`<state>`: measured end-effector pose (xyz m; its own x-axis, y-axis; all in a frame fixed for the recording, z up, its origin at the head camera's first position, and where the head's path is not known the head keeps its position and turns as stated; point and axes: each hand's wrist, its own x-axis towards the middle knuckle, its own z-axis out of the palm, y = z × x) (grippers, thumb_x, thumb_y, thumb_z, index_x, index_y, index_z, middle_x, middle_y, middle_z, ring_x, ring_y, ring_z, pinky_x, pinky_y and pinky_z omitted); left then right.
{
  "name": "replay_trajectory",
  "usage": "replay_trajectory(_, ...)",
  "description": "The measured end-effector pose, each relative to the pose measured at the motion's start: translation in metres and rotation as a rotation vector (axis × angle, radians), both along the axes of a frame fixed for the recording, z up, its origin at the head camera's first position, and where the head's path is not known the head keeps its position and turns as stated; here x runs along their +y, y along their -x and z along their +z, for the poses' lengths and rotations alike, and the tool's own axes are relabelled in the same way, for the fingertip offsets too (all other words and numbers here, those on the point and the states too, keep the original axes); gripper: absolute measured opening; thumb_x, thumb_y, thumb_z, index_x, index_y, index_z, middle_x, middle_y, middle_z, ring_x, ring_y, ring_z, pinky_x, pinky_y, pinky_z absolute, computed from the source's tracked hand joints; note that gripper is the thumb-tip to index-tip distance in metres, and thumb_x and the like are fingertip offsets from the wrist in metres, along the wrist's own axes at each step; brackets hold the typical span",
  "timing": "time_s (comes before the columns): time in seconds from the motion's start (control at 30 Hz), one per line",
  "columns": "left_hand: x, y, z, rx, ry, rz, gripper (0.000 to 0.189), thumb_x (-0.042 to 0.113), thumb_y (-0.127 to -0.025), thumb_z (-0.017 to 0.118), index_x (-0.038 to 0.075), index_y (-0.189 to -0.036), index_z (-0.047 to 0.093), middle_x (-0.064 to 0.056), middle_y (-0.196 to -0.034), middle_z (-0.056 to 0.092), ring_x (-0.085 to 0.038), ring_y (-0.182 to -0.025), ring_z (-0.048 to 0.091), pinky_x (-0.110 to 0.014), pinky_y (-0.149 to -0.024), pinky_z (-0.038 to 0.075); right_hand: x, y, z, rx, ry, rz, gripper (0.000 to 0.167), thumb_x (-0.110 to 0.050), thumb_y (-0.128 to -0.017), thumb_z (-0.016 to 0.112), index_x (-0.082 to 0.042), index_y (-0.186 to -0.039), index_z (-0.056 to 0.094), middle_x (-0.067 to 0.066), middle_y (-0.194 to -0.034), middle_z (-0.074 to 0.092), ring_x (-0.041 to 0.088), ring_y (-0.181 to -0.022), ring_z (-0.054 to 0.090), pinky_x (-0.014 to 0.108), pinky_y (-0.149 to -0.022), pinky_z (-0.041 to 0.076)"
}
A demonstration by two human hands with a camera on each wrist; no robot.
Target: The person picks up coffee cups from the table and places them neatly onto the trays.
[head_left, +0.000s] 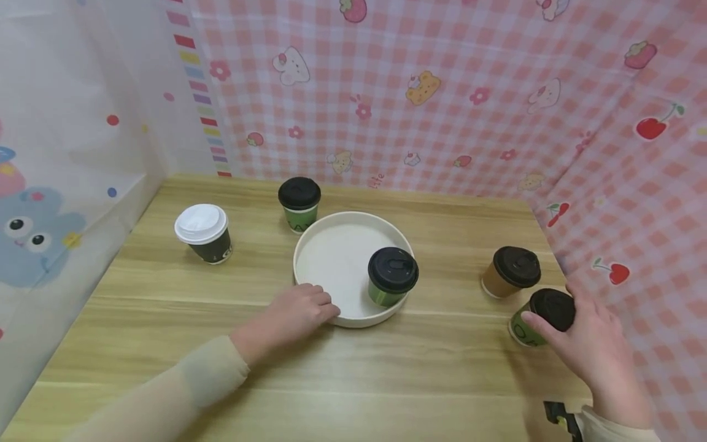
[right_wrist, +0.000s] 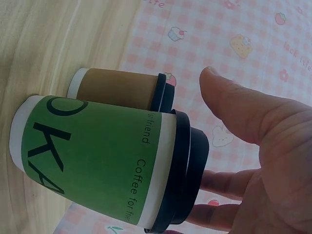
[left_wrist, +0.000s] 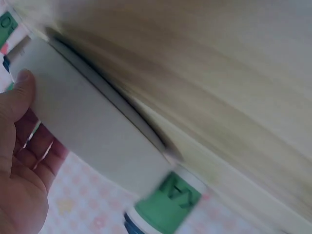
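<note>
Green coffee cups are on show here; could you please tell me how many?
3: one green coffee cup behind the round white tray, toward its left; a second cup inside the tray, toward its right; a third cup beside the right hand. None appears hidden.

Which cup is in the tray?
The green cup at the right side of the tray in the head view; the other four, two also green, stand on the table.
</note>
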<state>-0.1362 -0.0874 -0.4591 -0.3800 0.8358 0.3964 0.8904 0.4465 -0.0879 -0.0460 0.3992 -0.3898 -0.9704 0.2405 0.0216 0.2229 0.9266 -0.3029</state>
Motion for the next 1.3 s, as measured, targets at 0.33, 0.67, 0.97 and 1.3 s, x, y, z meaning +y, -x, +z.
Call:
replay_trajectory(0.33,0.045,-0.009,-0.001,-0.024,0.022,0.05,0.015,0.028,-0.097,0.078,0.019,-0.087,0.072,0.005,-0.075,0.068,-0.015,-0.07,0.062,-0.028,-0.065,0.051,-0.002,0.006,0.0,-0.006,0.01,0.02,0.108,-0.062,-0.094,0.073,0.008,-0.162,0.028,0.048,-0.155,0.035,0.078,-0.13,0.032,0.084,-0.102,0.031)
replay_trajectory(0.67,0.074,-0.013,-0.004,0.006,0.013,0.149,0.017,0.03,-0.099,0.075,0.019,-0.086,0.072,0.005,-0.081,0.075,-0.015,-0.071,0.066,-0.028,-0.059,0.049,-0.004,0.007,0.0,-0.023,0.002,0.031,0.106,-0.062,-0.095,0.072,0.008,-0.161,0.029,0.05,-0.153,0.034,0.078,-0.132,0.03,0.085,-0.102,0.03)
replay_trajectory(0.97,0.076,-0.015,-0.005,0.026,0.006,0.177,0.018,0.033,-0.099,0.076,0.019,-0.088,0.073,0.005,-0.081,0.073,-0.016,-0.071,0.066,-0.028,-0.061,0.051,-0.002,0.007,-0.006,0.017,-0.001,0.054,0.094,-0.052,-0.097,0.073,0.006,-0.16,0.033,0.048,-0.152,0.037,0.075,-0.13,0.034,0.083,-0.1,0.031)
replay_trajectory(1.3,0.052,-0.02,-0.002,0.01,-0.038,0.176,0.023,0.037,-0.097,0.078,0.015,-0.099,0.075,0.003,-0.086,0.071,-0.016,-0.078,0.064,-0.029,-0.07,0.052,-0.006,0.003,-0.008,0.054,0.002,0.025,0.088,-0.04,-0.092,0.08,0.009,-0.153,0.041,0.051,-0.145,0.041,0.073,-0.127,0.037,0.081,-0.102,0.032)
